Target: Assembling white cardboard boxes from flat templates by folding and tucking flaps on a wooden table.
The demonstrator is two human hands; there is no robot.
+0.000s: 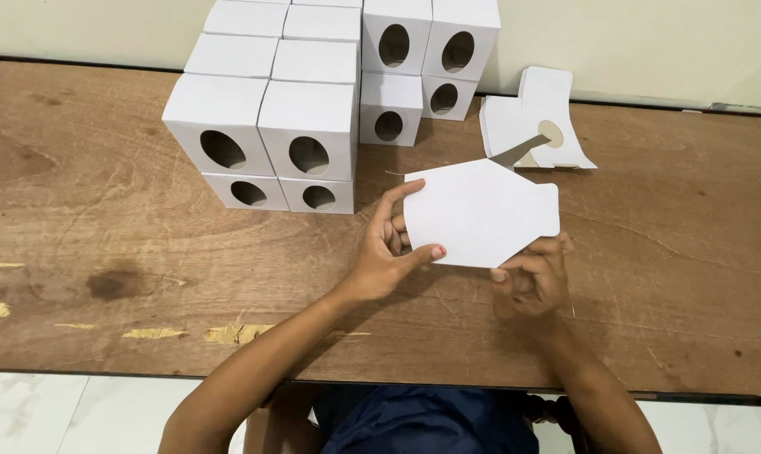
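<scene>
Here the left hand [386, 252] pinches the left edge of a flat white card blank [480, 212], thumb in front and fingers behind. The right hand [532, 277] grips its lower right edge. The blank is lifted above the wooden table [103, 252], with stacked white boxes [271, 126] beyond and spare blanks [536, 118] to the right.

I'm seeing matt white card blank [481, 210], matt white cardboard boxes [263, 126], worn scratched wooden worktop [103, 235] showing chipped patches.
</scene>
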